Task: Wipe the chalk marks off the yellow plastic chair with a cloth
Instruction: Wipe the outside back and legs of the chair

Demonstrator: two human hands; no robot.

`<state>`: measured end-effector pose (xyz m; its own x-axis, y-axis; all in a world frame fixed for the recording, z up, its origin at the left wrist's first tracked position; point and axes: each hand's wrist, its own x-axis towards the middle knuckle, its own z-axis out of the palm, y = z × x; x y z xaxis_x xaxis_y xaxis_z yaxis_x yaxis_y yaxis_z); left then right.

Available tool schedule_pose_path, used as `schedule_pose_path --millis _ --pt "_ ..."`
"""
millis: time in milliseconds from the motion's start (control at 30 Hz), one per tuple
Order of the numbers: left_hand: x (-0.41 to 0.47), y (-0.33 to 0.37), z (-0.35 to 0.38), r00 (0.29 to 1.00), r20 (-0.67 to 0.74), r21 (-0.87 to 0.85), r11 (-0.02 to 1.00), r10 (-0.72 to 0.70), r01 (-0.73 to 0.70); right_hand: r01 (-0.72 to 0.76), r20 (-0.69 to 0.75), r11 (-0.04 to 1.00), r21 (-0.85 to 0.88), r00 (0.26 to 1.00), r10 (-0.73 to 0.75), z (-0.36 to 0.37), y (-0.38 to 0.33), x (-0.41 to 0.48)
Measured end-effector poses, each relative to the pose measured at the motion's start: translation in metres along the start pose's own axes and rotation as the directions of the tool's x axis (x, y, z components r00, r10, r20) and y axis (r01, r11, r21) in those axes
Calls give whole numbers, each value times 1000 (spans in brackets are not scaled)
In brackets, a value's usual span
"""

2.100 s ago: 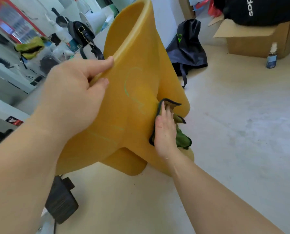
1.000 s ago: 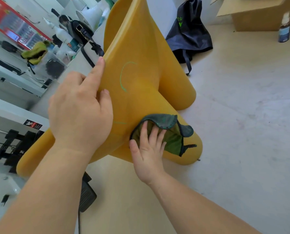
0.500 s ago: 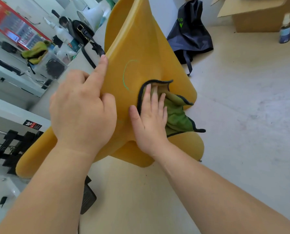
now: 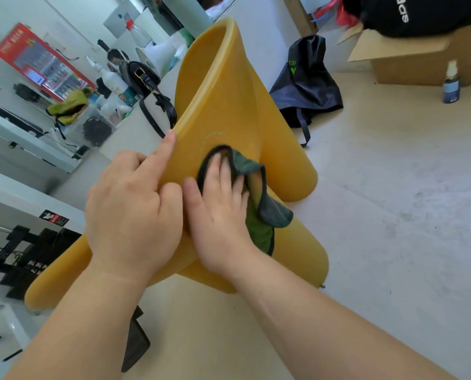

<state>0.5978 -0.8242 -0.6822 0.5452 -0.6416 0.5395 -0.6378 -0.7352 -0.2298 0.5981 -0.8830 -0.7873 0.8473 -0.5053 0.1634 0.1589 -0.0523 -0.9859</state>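
Where the left hand point(image 4: 130, 212) lay: centre-left of the frame, gripping the near edge of the yellow chair point(image 4: 228, 86), forefinger stretched up along that edge, other fingers curled behind it.
Yellow chair: middle of the frame, tilted; its long axis ran from the lower left up to the top centre, and the rolled narrow end pointed up-frame, away from the person.
Chalk mark point(image 4: 204, 144): thin green arc just right of the left forefinger's tip, its lower end meeting the cloth's upper edge.
Right hand point(image 4: 217, 212): just right of the left hand, fingers straight and spread, pressing the cloth point(image 4: 257, 229) against the chair.
Governing relation: the arc lay up-frame of the right fingertips and nearer that hand, so the next stroke probably had to travel upward along the chair's axis.
Dark bag point(image 4: 308, 86): upper right, on the floor behind the chair.
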Motion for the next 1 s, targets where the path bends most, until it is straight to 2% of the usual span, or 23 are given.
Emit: schedule_pose_path --millis 100,200,333,433,533,567,633,733,800,833,900,1000 --pt "1 0 -1 1000 14 -66 998 -25 25 24 -51 1000 13 998 -24 -22 -8 49" --pt "1 1 -2 999 6 -85 995 -46 46 -43 -34 994 105 998 47 -35 3 71" --pt "1 2 -4 997 7 -129 988 -82 82 40 0 989 -145 999 -41 -11 18 30" --pt "2 3 -7 993 36 -219 968 -115 120 154 86 983 -102 986 -145 9 28 -25" --pt "4 4 -12 982 87 -344 920 -168 188 133 166 985 -112 980 -113 15 27 -46" --pt "4 5 -13 978 101 -379 903 -180 205 106 157 986 -126 984 -85 15 23 -39" --pt "6 7 -13 975 104 -430 876 -194 220 92 52 986 -140 995 -85 9 9 -9" --pt "5 5 -13 977 129 -439 874 -168 208 79 -113 997 -6 991 -79 -18 -15 50" --pt "5 2 -13 976 154 -431 878 -155 207 73 -139 994 82 988 -61 -28 -20 69" --pt "5 1 -13 976 156 -432 878 -154 207 87 -140 996 34 987 -81 -26 -17 66" --pt "6 1 -13 976 147 -444 870 -164 213 130 -103 989 -76 985 -138 -9 -5 35" --pt "4 -5 -13 981 142 -416 891 -135 183 166 26 983 -77 986 -164 24 10 -34"
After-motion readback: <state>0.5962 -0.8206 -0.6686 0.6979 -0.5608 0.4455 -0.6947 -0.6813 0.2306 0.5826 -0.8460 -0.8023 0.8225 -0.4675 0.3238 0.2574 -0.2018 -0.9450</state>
